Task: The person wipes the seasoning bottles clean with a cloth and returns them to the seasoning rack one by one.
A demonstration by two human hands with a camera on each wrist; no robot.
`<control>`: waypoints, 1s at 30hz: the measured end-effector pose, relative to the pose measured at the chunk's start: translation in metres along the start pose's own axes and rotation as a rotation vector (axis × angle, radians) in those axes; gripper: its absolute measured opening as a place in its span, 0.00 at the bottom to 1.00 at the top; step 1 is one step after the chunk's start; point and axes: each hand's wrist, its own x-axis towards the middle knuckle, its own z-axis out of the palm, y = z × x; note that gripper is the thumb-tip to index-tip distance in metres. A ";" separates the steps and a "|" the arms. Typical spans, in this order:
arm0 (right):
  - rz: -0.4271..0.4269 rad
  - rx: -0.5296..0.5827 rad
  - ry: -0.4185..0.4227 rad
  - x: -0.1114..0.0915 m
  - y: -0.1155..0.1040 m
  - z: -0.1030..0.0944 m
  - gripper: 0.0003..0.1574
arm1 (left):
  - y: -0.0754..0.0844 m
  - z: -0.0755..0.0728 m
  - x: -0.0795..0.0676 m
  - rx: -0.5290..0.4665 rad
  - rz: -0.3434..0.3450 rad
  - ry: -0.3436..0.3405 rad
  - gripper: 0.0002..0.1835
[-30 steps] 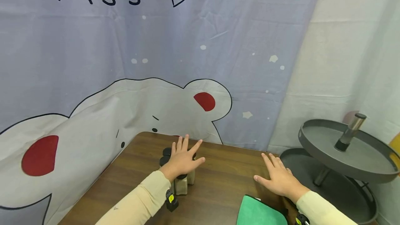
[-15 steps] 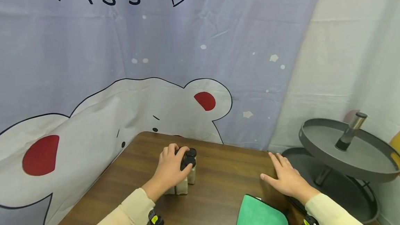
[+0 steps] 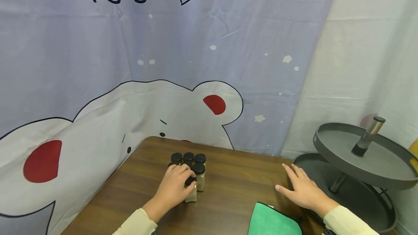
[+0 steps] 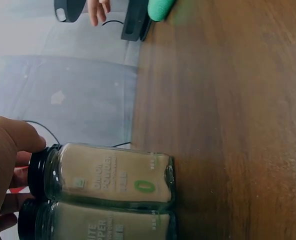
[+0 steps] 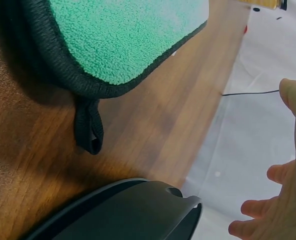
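Note:
Several glass spice jars with black lids stand upright in a tight group on the wooden table. My left hand is over the near side of the group, gripping the black lid of an onion powder jar. Its thumb lies against the lid in the left wrist view, with fingers partly hidden behind. Beside that jar is another one, its label partly cut off. My right hand hovers, fingers extended and holding nothing, near a two-tier round tray and a folded green cloth.
The tray's dark lower tier sits at the right, under the upper one and around a metal post. A black loop hangs from the cloth's dark edge. A printed curtain closes off the back.
My left hand has come down and back from above the jars, its spread fingers now closing on a near jar's lid. My right hand has drifted slightly right and down.

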 end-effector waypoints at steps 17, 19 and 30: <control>-0.024 0.029 0.014 -0.004 -0.004 0.007 0.59 | 0.056 0.029 -0.001 -0.223 0.048 0.062 0.14; -0.034 0.036 0.019 -0.007 -0.006 0.008 0.59 | 0.066 0.037 -0.001 -0.299 0.039 0.053 0.15; -0.096 0.090 0.032 -0.024 -0.020 0.011 0.55 | 0.100 0.072 0.016 -0.459 0.174 0.026 0.17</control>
